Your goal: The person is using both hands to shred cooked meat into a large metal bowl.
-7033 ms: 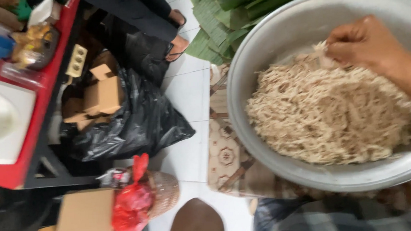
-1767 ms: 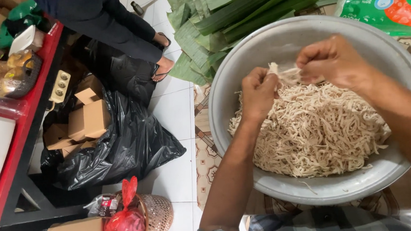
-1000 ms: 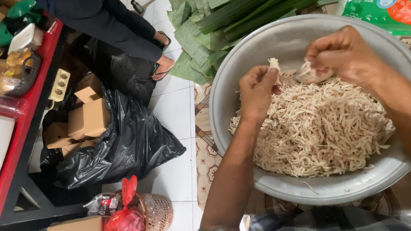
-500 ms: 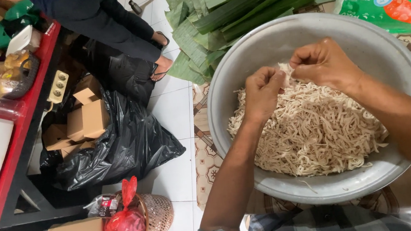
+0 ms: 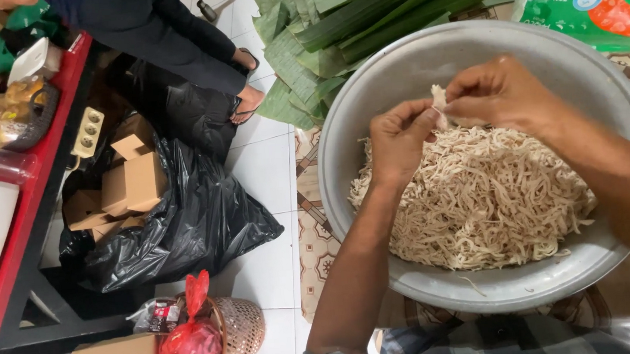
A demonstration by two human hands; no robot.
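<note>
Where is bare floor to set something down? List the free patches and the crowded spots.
Free: white tiled floor between the black rubbish bag and the metal basin, and a strip by the wicker basket. Crowded: banana leaves up top; left hand and right hand over shredded meat.

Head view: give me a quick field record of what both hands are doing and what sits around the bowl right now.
left hand: pinching one side of a small pale piece of shredded food
right hand: pinching the same piece from the other side
bowl: large round grey metal bowl, holding a heap of pale shredded strands
behind bowl: stack of green banana leaves
left of bowl: black plastic bag with brown cardboard boxes
floor: white tiles
other person: sandalled feet near the leaves
</note>
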